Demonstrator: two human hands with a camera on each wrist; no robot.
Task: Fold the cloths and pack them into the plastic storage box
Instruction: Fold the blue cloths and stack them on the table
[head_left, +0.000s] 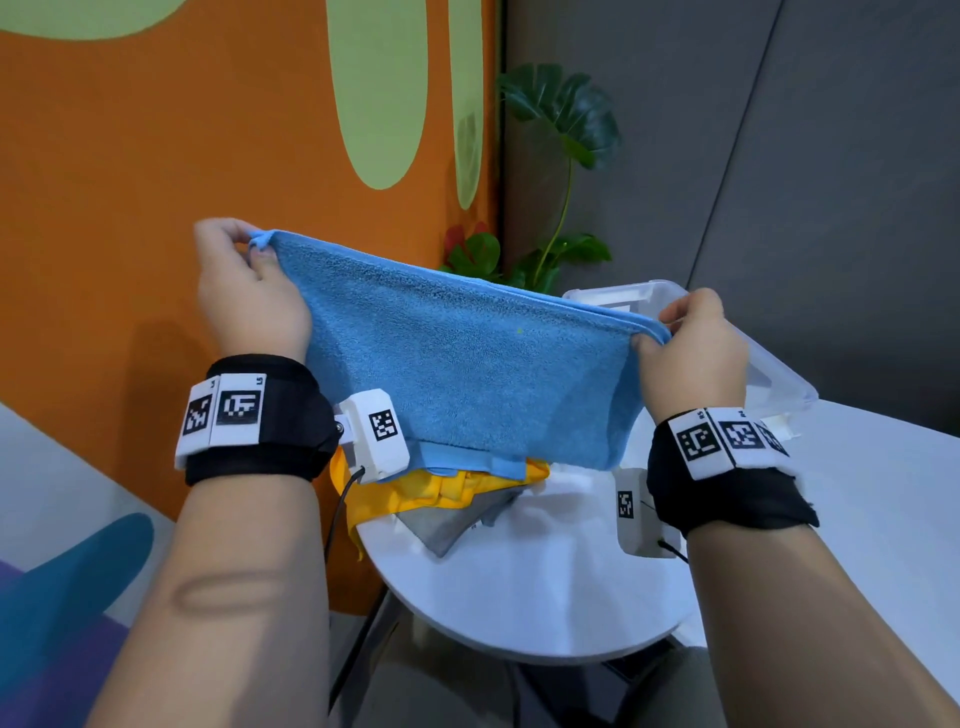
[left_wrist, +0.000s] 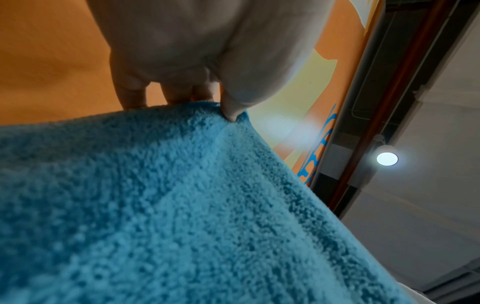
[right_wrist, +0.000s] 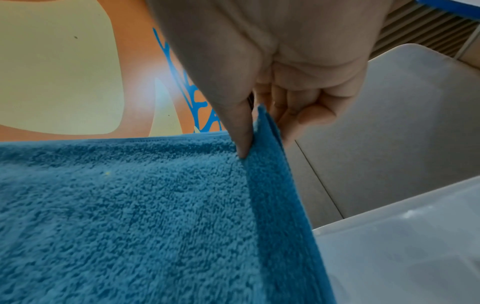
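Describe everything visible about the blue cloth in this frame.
The blue cloth is a fluffy terry towel with a stitched hem, doubled over and held up taut above the table. The left hand pinches its upper left corner, the right hand its upper right. Its lower edge hangs just above a yellow cloth.

Three cloths: one blue (head_left: 467, 374), one yellow (head_left: 441, 491), one grey (head_left: 452, 525). One plastic box (head_left: 779, 384). Two hands (head_left: 249, 291) (head_left: 691, 348). One potted plant (head_left: 561, 156).

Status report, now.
Left hand, right hand pinch blue cloth corners, held up. Yellow cloth, grey cloth on table. Box unobstructed.
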